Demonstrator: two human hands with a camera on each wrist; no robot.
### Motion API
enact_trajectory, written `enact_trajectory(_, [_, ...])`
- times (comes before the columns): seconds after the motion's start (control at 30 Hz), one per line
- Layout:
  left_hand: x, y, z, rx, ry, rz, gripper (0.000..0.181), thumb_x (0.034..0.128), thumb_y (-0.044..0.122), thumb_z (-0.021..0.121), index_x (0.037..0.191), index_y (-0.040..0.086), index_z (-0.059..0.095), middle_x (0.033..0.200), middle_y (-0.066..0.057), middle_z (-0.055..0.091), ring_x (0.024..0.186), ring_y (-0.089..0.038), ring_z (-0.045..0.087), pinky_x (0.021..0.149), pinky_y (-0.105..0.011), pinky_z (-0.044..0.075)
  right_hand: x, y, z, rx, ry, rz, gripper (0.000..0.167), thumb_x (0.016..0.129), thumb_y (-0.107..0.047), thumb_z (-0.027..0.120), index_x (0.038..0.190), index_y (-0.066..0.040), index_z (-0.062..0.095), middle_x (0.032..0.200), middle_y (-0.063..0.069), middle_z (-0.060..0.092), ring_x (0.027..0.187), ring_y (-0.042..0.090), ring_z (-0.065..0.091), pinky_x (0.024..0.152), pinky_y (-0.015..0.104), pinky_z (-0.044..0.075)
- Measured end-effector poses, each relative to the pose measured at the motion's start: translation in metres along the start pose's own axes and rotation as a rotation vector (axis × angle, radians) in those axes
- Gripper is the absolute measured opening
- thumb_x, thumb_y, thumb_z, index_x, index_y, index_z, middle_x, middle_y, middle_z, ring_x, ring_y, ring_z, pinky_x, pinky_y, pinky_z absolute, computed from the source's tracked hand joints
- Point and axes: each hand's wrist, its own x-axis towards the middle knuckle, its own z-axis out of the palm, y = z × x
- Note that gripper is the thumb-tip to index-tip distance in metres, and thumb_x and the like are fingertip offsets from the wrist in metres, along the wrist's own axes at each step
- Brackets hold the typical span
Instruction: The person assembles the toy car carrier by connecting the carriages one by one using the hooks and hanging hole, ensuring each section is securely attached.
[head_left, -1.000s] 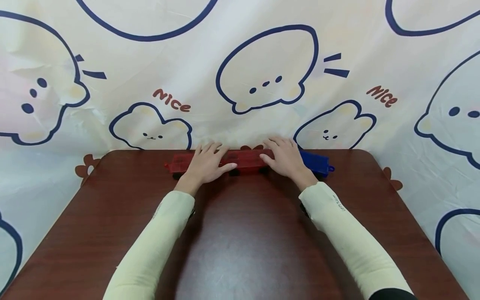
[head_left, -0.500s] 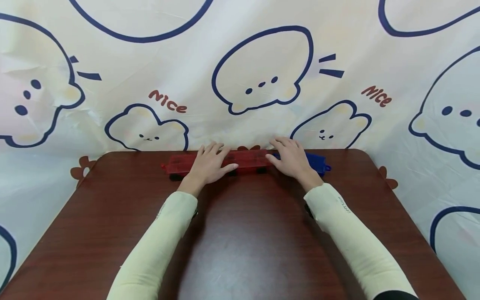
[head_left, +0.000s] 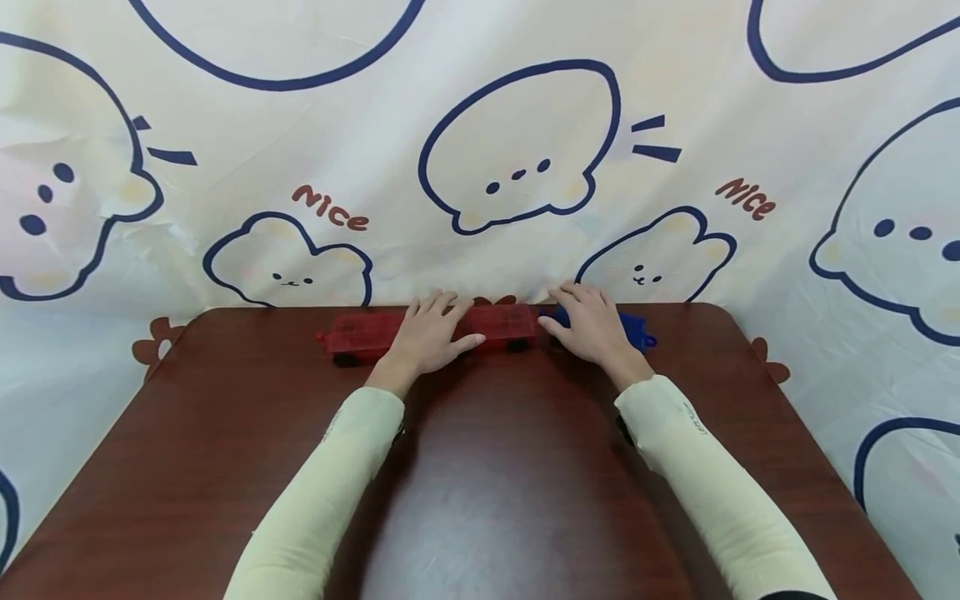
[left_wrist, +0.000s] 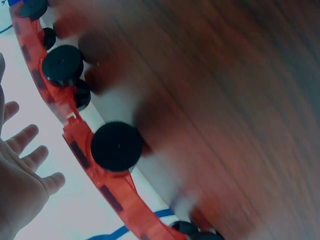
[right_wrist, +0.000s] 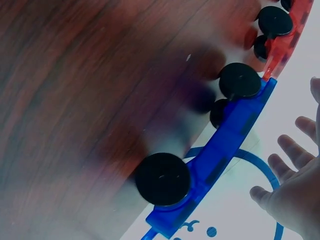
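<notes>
Two red toy train cars (head_left: pixel 360 333) and a blue one (head_left: pixel 633 327) stand end to end along the table's far edge. The left hand (head_left: pixel 429 337) lies with spread fingers over the red cars. Over the blue car's left part is the right hand (head_left: pixel 592 332), its fingers extended. Left wrist view: the left hand (left_wrist: pixel 25 187) is beside the red cars (left_wrist: pixel 75 140), with a visible gap between. Right wrist view: the right hand (right_wrist: pixel 295 190) is likewise apart from the blue car (right_wrist: pixel 225 135), which meets a red car (right_wrist: pixel 282 50). Neither hand visibly grips anything.
The dark brown wooden table (head_left: pixel 480 467) has rounded far corners. Right behind its far edge hangs a pale cloth (head_left: pixel 420 100) with blue-outlined cartoon figures, which also extends along both sides.
Both hands have shifted slightly right along the cars. The right hand has moved off the red car's right end, which now shows. The head view has shifted a little; the cars look still.
</notes>
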Motion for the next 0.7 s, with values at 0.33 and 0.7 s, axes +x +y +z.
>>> enact_trajectory(0.33, [0.007, 0.008, 0.009, -0.009, -0.012, 0.009, 0.072, 0.0987, 0.061, 0.052, 0.157, 0.02, 0.04, 0.158, -0.014, 0.036, 0.148, -0.035, 0.023, 0.12, -0.059, 0.015, -0.003, 0.01, 0.004, 0.026, -0.018, 0.058, 0.07, 0.099, -0.057, 0.055, 0.152, -0.012, 0.047, 0.156, 0.015, 0.042, 0.145, 0.037, 0.033, 0.117, 0.063, 0.019])
enact_trajectory(0.7, [0.013, 0.011, 0.021, 0.02, -0.019, 0.028, 0.073, 0.0988, 0.062, 0.052, 0.157, 0.019, 0.04, 0.159, -0.016, 0.034, 0.148, -0.04, 0.025, 0.119, -0.061, 0.014, -0.008, 0.024, 0.01, 0.042, -0.038, 0.088, 0.073, 0.097, -0.062, 0.055, 0.152, -0.014, 0.047, 0.156, 0.017, 0.04, 0.145, 0.038, 0.032, 0.115, 0.066, 0.019])
